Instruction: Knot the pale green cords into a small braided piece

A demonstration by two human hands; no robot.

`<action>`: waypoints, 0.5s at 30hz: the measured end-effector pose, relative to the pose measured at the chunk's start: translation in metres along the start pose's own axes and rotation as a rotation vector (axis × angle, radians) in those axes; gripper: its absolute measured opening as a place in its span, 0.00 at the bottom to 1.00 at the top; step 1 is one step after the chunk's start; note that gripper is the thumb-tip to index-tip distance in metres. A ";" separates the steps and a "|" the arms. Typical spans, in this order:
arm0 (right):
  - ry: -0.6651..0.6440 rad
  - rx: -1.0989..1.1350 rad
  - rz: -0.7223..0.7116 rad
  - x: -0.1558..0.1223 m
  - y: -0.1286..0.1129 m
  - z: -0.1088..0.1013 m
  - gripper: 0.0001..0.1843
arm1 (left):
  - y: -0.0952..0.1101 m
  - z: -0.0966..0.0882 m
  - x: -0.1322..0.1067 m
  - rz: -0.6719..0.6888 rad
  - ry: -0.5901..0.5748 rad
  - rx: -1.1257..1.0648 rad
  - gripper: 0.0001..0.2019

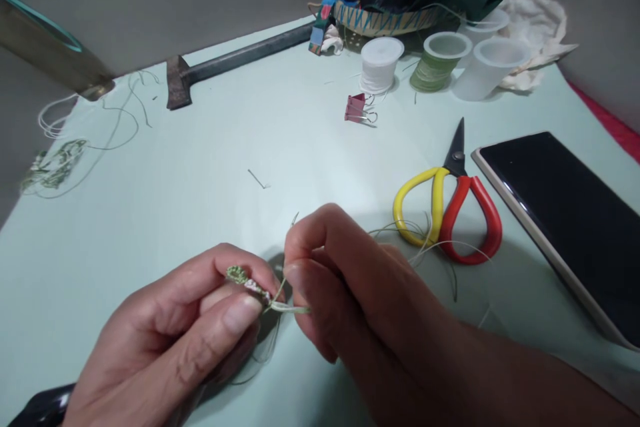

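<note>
My left hand [170, 340] pinches a small knotted piece of green and pale cord [249, 283] between thumb and fingers. My right hand [355, 293] closes on the pale thread ends [289, 308] coming from that piece, with its fingertips right against my left hand's grip. A thin strand [294, 219] pokes up above my right fingers. Part of the work is hidden behind my fingers. Both hands are over a pale green mat [200, 167]. Scissors with yellow and red handles [447, 213] lie to the right of my right hand, with loose thread ends beside them.
At the back stand a white spool [381, 65], a green spool [441, 61], translucent plastic cups [490, 69] and a woven basket [385, 20]. A pink binder clip [357, 109] and a metal hammer [235, 60] lie on the mat. A dark phone [560, 227] lies at right.
</note>
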State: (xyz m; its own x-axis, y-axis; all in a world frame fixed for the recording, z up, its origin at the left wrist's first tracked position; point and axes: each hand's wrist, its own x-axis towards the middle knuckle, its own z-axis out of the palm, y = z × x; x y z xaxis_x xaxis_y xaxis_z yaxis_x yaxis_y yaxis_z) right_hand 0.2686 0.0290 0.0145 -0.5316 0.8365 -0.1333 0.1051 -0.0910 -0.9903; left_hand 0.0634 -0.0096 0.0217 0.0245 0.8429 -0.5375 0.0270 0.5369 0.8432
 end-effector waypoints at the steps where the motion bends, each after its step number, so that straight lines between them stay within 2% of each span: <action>1: -0.003 0.005 -0.006 0.000 0.000 0.000 0.13 | 0.002 0.002 0.003 0.004 -0.008 -0.006 0.17; 9: -0.139 -0.117 0.049 -0.001 -0.010 -0.015 0.06 | 0.004 0.003 0.014 0.011 -0.018 -0.029 0.18; 15: -0.194 -0.077 -0.050 0.009 -0.001 -0.013 0.12 | 0.003 0.003 0.013 0.000 -0.021 -0.052 0.19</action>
State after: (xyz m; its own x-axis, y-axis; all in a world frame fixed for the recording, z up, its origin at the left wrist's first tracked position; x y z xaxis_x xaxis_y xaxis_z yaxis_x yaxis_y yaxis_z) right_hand 0.2749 0.0434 0.0148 -0.6886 0.7187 -0.0964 0.1343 -0.0042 -0.9909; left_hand 0.0666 0.0030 0.0176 0.0460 0.8422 -0.5373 -0.0247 0.5386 0.8422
